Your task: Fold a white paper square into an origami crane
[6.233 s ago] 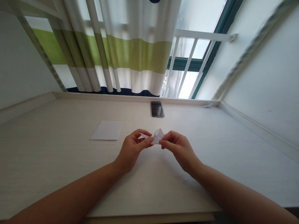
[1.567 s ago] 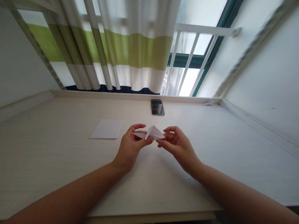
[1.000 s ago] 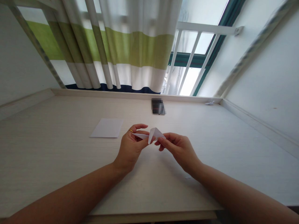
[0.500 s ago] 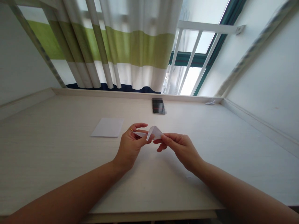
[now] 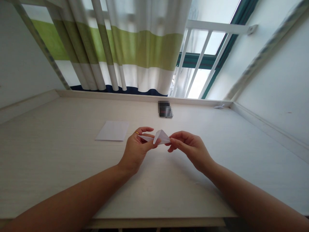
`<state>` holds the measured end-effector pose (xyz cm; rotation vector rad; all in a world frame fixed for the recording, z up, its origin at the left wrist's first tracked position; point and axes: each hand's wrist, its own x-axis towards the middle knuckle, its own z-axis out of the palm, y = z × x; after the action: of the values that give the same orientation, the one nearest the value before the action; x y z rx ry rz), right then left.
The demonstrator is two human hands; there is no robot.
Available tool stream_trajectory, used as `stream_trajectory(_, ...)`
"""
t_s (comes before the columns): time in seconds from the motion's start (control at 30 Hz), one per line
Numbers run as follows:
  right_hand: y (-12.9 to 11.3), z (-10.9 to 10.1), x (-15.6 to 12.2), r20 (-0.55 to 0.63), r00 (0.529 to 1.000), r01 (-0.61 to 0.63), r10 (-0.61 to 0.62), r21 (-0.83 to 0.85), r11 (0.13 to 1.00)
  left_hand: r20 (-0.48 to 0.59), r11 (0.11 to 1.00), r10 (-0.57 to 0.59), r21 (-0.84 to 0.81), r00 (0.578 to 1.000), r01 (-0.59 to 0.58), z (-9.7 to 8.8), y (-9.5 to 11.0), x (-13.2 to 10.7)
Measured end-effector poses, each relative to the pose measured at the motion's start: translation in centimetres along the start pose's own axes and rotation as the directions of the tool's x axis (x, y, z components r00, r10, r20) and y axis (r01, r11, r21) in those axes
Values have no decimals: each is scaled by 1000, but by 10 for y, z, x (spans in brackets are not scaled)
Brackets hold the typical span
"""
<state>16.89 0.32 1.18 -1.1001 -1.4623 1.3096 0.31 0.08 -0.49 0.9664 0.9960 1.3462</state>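
A small folded white paper [image 5: 162, 136] with pointed ends is held above the table between both hands. My left hand [image 5: 138, 146], with a ring on one finger, pinches its left and middle part between thumb and fingers. At the paper's right tip, my right hand [image 5: 189, 146] is closed with thumb and forefinger on it. Part of the paper is hidden behind the left fingers. On the table to the left of my left hand lies a flat white sheet of paper [image 5: 112, 130].
The pale table [image 5: 72, 161] has a raised rim at the back. A dark, pixelated object [image 5: 165, 109] lies near that rim. A small white scrap [image 5: 219, 106] is in the far right corner. Behind hang a striped curtain [image 5: 147, 48] and a white railing [image 5: 219, 27].
My right hand has shifted slightly to the right along the folded paper, out to its tip. More of the paper's right point now shows. The left hand keeps its hold.
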Motion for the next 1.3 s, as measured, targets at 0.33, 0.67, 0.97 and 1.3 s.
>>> stream_trajectory(0.33, -4, 2, -1, -63, 998, -32, 26, -87, 996, 33, 1000, -21, -4, 999, 21, 0, -1, 0)
stream_trajectory(0.67, -3, 5, 0, -23, 993, -115, 114, -60, 992, 19, 1000, 8, -29, 1000, -7, 1, 0, 1)
stream_trajectory(0.97, -2, 8, -1, -37, 993, -112, 110, -44, 993, 26, 1000, 0, -17, 1000, 0, -1, -2, 2)
stream_trajectory(1.3, 1, 2, 0, -78, 997, -11, 4, -93, 996, 18, 1000, 14, 6, 1000, -15, -5, -2, 9)
